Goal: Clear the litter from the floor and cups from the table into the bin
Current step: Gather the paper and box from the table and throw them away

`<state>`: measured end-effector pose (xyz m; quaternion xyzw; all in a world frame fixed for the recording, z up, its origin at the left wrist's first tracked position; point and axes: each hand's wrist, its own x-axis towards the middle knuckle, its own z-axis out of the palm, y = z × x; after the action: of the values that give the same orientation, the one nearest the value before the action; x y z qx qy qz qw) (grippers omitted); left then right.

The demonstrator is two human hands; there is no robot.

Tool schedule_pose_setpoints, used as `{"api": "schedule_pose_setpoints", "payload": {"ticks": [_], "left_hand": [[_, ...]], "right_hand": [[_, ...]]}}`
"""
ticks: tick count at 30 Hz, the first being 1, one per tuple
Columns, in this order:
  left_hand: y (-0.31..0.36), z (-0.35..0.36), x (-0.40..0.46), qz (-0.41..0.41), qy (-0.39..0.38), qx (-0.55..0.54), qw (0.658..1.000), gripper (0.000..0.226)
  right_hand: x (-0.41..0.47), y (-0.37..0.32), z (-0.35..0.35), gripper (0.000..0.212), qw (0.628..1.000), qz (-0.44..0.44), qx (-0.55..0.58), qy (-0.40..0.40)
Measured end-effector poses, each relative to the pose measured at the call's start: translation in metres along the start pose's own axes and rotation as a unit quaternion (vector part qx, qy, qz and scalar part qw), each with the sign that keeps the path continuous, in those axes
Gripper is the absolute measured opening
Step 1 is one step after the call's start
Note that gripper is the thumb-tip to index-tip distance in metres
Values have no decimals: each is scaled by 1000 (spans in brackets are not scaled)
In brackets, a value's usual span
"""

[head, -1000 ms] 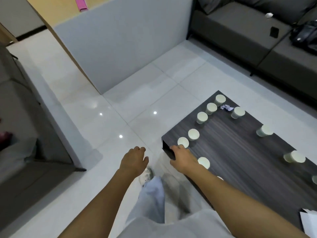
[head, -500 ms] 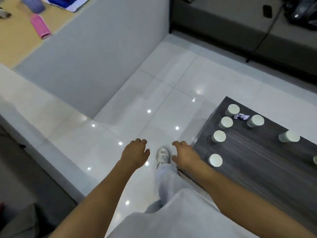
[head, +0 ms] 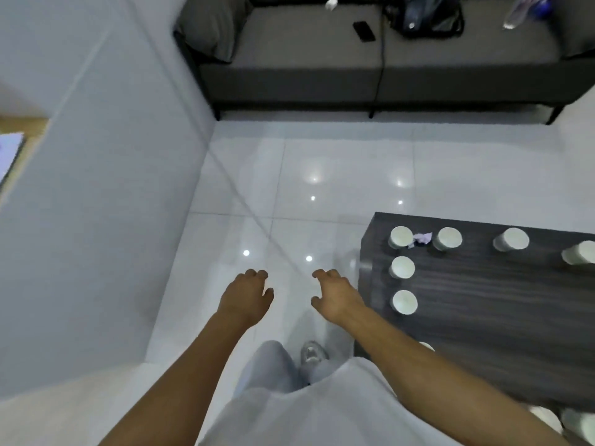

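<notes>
Several white paper cups stand upside down on the dark wooden table (head: pixel 483 317) at the right; the nearest to my hands are one cup (head: pixel 404 301) and another cup (head: pixel 401 267) along the table's left edge. A crumpled scrap of paper (head: pixel 421 238) lies between two cups at the far corner. My left hand (head: pixel 246 296) and my right hand (head: pixel 335 297) hang over the white tiled floor, fingers loosely curled, holding nothing. My right hand is just left of the table's edge. No bin is in view.
A grey sofa (head: pixel 370 59) runs along the far side, with a black phone (head: pixel 363 30), a dark bag (head: pixel 425 17) and a plastic bottle (head: pixel 524 9) on it. A grey partition wall (head: pixel 112 220) stands at the left. My shoe (head: pixel 310 354) is on the floor below my hands.
My right hand has left the table corner and now hangs beside it. The view has swung to the right, bringing the sofa straight ahead.
</notes>
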<state>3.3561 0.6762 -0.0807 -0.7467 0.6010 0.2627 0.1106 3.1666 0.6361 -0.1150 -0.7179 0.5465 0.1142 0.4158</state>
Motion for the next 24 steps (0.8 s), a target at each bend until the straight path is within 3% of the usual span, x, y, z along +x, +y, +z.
{"api": "schedule_pose_setpoints", "payload": {"ticks": [11,18,24], "left_hand": [[76,-83,198,224,-62,111,966,43],[138,-137,301,341,-91,200,914,43],[219,-141,343,434,-136,247,855,43]], "right_hand": [[87,42,-91,56,964,200,144,96],[119,54,-144,56,884,326,280,183],[120,87,-162,50,813,407,353,220]]}}
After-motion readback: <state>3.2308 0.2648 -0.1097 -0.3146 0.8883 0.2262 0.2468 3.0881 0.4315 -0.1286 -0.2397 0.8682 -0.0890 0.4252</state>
